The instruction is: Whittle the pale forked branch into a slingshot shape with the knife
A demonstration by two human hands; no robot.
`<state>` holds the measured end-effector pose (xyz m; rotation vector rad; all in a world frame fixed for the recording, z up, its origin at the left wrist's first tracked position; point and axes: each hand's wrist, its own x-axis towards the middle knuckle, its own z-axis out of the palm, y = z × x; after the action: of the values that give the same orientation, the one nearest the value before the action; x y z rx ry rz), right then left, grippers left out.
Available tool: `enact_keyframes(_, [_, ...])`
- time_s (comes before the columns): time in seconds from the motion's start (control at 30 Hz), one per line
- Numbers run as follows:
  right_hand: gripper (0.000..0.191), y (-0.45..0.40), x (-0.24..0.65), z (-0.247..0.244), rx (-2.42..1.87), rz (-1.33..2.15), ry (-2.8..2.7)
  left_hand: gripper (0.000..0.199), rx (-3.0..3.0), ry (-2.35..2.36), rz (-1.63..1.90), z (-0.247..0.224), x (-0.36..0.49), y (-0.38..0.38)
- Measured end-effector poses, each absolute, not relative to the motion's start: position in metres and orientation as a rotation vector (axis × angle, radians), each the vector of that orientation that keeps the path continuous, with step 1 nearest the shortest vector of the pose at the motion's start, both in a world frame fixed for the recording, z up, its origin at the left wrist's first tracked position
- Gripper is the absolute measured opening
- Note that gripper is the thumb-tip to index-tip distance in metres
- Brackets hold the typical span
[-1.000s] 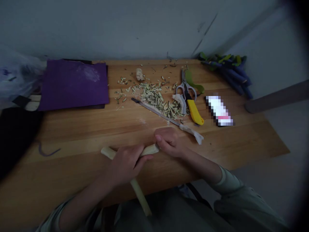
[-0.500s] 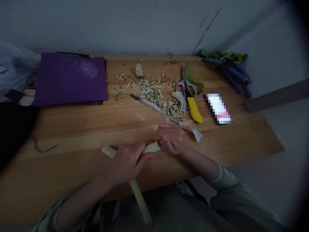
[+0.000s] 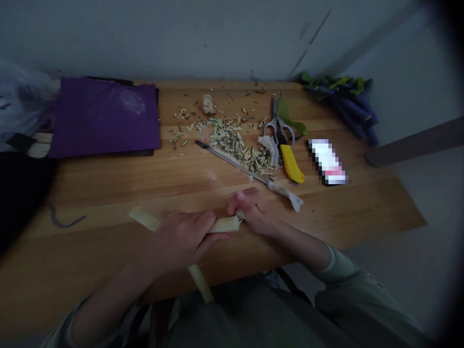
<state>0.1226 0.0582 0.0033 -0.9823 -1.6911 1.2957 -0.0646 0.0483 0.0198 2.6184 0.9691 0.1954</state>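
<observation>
On the wooden table [image 3: 108, 193], a forked pale stick [image 3: 224, 224] is gripped by the closed left hand [image 3: 181, 239] and pinched at its end by the right hand [image 3: 250, 212].

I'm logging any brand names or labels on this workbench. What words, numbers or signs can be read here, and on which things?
No text can be read.
Small white pack: pixelated, its print cannot be made out.
Yellow-handled cutter: no marking shows.
Scissors: no marking shows.
Purple sheet: only a pale smudge, no writing.
Pale stalk held in the left hand and right hand: unmarked.
</observation>
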Motion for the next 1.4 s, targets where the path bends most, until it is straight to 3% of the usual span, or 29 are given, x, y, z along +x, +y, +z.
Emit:
enact_keyframes(0.23, [0.047, 0.063, 0.122, 0.018, -0.968, 1.338, -2.069, 0.037, 2.685, 0.830, -0.083, 0.043, -0.073, 0.056])
enact_keyframes(0.4, [0.040, 0.067, 0.123, 0.027, -0.862, 1.057, -2.351, 0.032, 2.700, 0.903, -0.199, 0.057, -0.076, 0.055])
enact_keyframes(0.63, [0.044, 0.046, 0.115, 0.037, -1.108, 0.759, -1.793, 0.037, 2.547, 1.046, 0.171, 0.060, -0.069, 0.042])
enact_keyframes(0.93, [0.051, 0.029, 0.101, 0.028, -1.163, 0.736, -1.373, 0.030, 2.283, 1.176, 0.354, 0.051, -0.059, 0.022])
enact_keyframes(1.13, [0.052, 0.043, 0.131, 0.046, -0.945, 1.157, -1.901, 0.028, 2.001, 1.131, 0.260, 0.057, -0.067, 0.031])
enact_keyframes(1.27, [0.046, 0.055, 0.150, 0.055, -0.868, 0.933, -2.226, 0.031, 1.755, 1.118, 0.313, 0.055, -0.066, 0.035])
enact_keyframes(1.4, [0.025, 0.062, 0.156, 0.055, -0.873, 0.789, -2.403, 0.033, 1.656, 1.103, 0.241, 0.058, -0.066, 0.043])
